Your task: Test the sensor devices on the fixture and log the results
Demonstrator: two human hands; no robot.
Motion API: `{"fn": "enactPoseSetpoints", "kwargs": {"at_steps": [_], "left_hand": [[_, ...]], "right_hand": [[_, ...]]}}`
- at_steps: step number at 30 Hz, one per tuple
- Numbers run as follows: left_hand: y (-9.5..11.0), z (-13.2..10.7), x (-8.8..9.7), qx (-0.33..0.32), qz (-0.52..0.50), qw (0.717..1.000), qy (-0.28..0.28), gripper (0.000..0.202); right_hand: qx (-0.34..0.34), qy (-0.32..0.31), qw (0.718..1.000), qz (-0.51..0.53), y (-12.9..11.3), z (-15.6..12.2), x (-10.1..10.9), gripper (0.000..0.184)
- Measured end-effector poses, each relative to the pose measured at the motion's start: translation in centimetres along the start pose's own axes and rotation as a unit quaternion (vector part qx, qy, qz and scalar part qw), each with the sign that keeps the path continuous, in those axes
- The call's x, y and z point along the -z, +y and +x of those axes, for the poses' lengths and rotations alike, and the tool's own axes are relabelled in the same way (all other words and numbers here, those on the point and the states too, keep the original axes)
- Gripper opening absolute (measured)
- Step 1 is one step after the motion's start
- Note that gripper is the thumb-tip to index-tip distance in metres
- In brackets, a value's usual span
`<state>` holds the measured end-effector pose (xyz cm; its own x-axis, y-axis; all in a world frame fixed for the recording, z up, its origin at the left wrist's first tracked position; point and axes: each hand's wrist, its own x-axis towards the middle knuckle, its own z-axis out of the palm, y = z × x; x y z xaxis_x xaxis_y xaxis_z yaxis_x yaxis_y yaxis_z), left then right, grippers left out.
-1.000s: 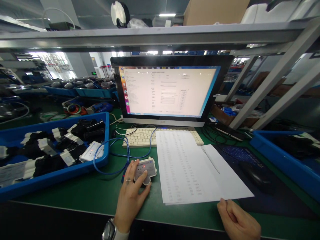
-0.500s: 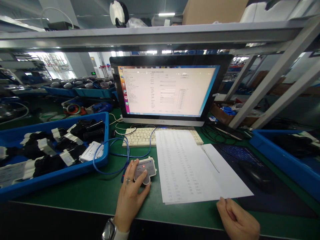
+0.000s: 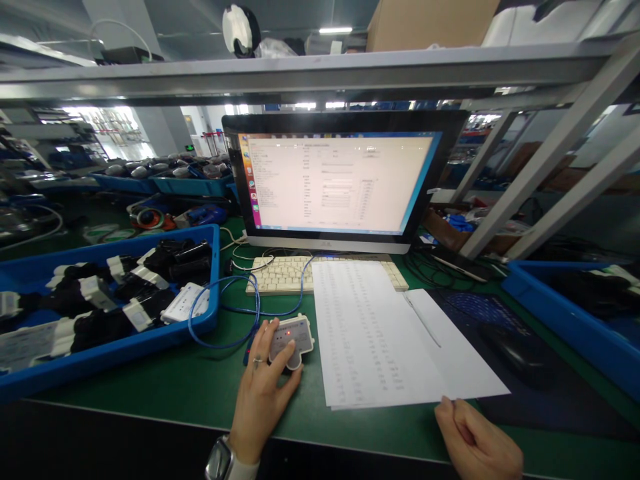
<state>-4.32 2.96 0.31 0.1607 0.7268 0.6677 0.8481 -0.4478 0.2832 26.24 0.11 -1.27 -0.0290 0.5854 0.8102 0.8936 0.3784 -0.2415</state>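
Hands unmoved, left hand (image 3: 260, 393) gripping device (image 3: 296, 332), right hand (image 3: 476, 441) curled

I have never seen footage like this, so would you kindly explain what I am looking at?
There is no machine: a person wears a camera on the head, so this view looks forward and down at their bare hands. The left hand grips a small white device with a red light, lying on the green bench and joined to a blue cable. The right hand rests curled at the near corner of the printed sheets; whether it pinches them is unclear. Behind stand a keyboard and a lit monitor. A blue tray of black and white parts sits left, a dark mouse right.
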Motion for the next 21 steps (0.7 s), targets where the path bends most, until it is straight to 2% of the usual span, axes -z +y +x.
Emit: {"fn": "enactPoseSetpoints", "kwargs": {"at_steps": [21], "left_hand": [[-0.09, -0.03, -0.06, 0.005, 0.004, 1.000, 0.000, 0.025]], "right_hand": [[-0.006, -0.002, 1.000, -0.003, -0.13, 0.09, 0.11, 0.044]]}}
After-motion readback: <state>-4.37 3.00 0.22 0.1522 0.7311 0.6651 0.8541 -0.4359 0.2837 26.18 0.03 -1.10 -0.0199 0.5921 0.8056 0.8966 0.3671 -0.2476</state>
